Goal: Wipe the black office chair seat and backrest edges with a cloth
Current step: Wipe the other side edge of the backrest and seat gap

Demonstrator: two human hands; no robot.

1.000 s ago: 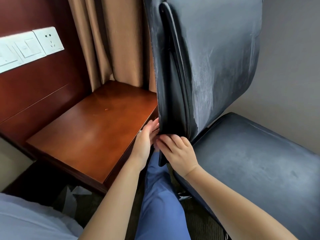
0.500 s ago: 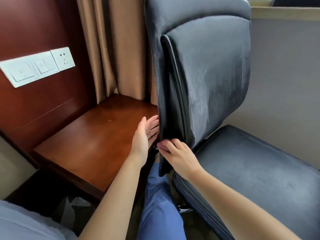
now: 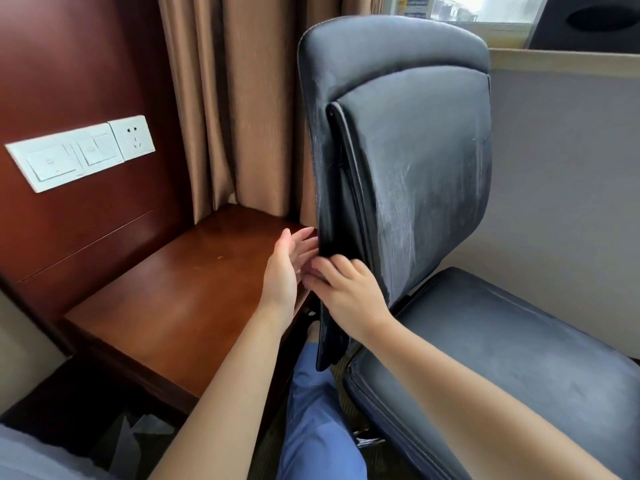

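Your left hand (image 3: 285, 268) has come off the backrest edge (image 3: 327, 209) since a second ago: then its fingers were tucked in against the dark edge beside your right, and now it stands just beside that edge with the palm flat, fingers spread and the grip released, holding nothing. Your right hand (image 3: 348, 289) stays low on the same edge, fingertips (image 3: 320, 273) curled over the dark strip there; the grip looks clenched on the edge itself, though I cannot tell whether anything is pinched under the fingers. Both hands have also crept a little higher up the edge than they were, and your view has lifted, so the whole backrest (image 3: 415, 174) now shows up to its top.

No cloth is visible anywhere in this view — not in either hand, not on the wooden tabletop (image 3: 194, 296) to the left, not on the seat (image 3: 519, 344). The chair stands to your right, its backrest upright and tilted slightly towards you, with pale streaky marks down its front face and a greyish film across the seat.

My judgement: the wiping proper is not under way here. With 1 hand free, you are placed to fetch the cloth, then work along that edge.
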